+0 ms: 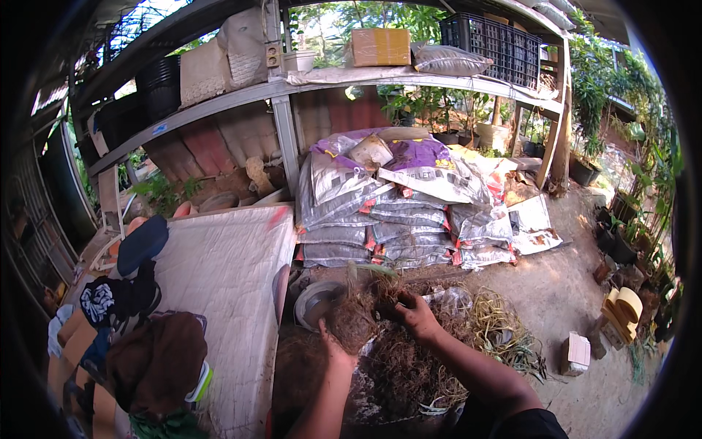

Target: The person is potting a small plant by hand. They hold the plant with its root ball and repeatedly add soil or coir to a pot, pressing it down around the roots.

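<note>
In my left hand [338, 347] rests a large brown root ball [352, 321], with a pale stem and a green leaf [377, 269] at its top. My right hand [417, 316] grips a smaller clump of brown roots [388, 288] just right of the ball. Whether the two clumps are joined cannot be told. Behind the root ball stands a round metal basin [307, 304], partly covered by it. Below both hands lies a heap of loose dark roots [408, 367], with dry yellowish leaves and stalks [496, 324] on its right side.
Stacked filled plastic sacks [408, 230] stand ahead, under a metal-framed shelf [428, 79]. A mattress-like pale panel [225, 263] lies left, with a brown cloth [156, 356] and other clothes beside it. A small block [576, 354] is on the ground at right, near potted plants [622, 241].
</note>
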